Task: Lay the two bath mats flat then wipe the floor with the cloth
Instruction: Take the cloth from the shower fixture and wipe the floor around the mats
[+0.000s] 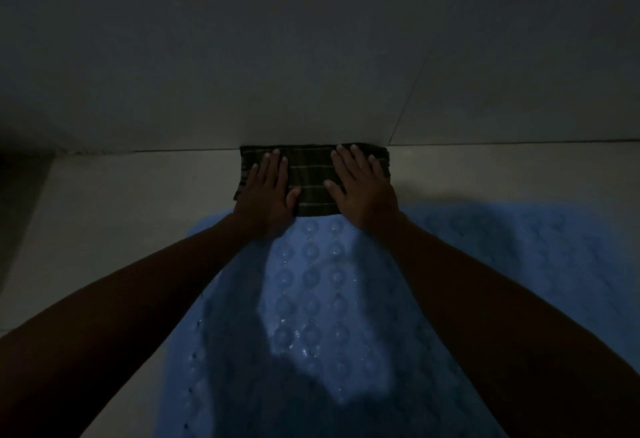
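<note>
Dim tiled floor (121, 195); left hand (266, 191), right hand (360, 188) pressing flat on cloth (311, 177) by wall (311, 39)

The cloth (313, 177) is dark olive-brown, crossed by thin pale stripes running side to side. The bath mat (311, 299) beneath the arms is light blue, patterned with rows of raised round rings and a line of small dark holes near its left edge. A second mat (536, 247) to the right is the same light blue. The floor (121, 212) is pale cream tile, and the wall (311, 56) greyish white with thin dark grout lines.
</note>
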